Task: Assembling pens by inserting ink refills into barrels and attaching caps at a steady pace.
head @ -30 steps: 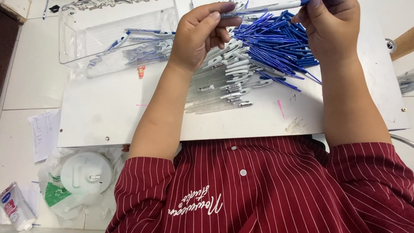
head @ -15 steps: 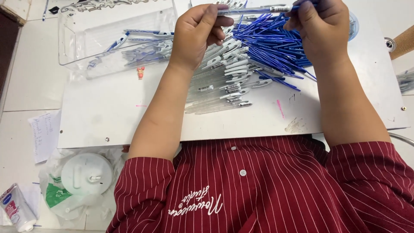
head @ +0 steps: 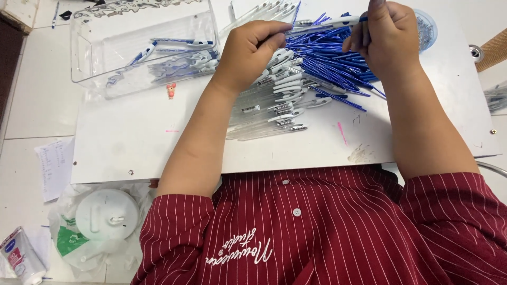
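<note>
I see both hands up at the far edge of the table (head: 132, 153), sharing one pen (head: 327, 23). My left hand (head: 251, 53) is curled shut around the pen's white clip end, and my right hand (head: 388, 37) is pinched closed on its blue end, so the pen lies level between the two fists, lifted just above the piles.

Under the hands sit two heaps. The blue refills (head: 338, 68) fan out beneath my right hand, far too many and too tangled to count. The clear barrels (head: 274, 113) with white clips lie in a rough row toward the middle of the table; I make out about a dozen clip ends, though my left forearm hides some.

One clear plastic tray (head: 90, 58) stands at the far left corner, holding several finished pens, perhaps eight, overlapping. One small red figure (head: 171, 91) lies just beside the tray's near wall. Off the near left corner, on the floor, rest one white round lid (head: 107, 214) on a plastic bag and one tube (head: 18, 258).
</note>
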